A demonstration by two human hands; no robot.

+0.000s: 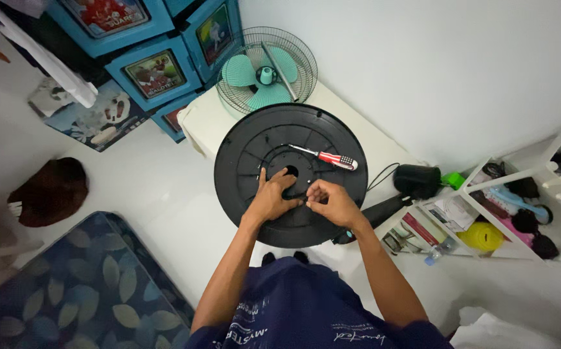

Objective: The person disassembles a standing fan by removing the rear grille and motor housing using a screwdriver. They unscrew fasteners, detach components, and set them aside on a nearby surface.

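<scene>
I am observing both hands working at the hub of a round black base plate [254,152], which is lying underside-up so its ribs and centre hole are exposed. The left hand [269,199] is pressing flat beside the hole, apparently steadying the plate. The right hand [332,201] is pinching its fingertips together at the hole's edge; whether it is gripping something small, I cannot tell. Just beyond the grip, a red-handled screwdriver [332,158] is resting on the plate, within reach. Farther off, a teal fan head [266,72] is lying on a cream surface [200,123], against white walls, with a shelf rack [519,174] right of the hands.
</scene>
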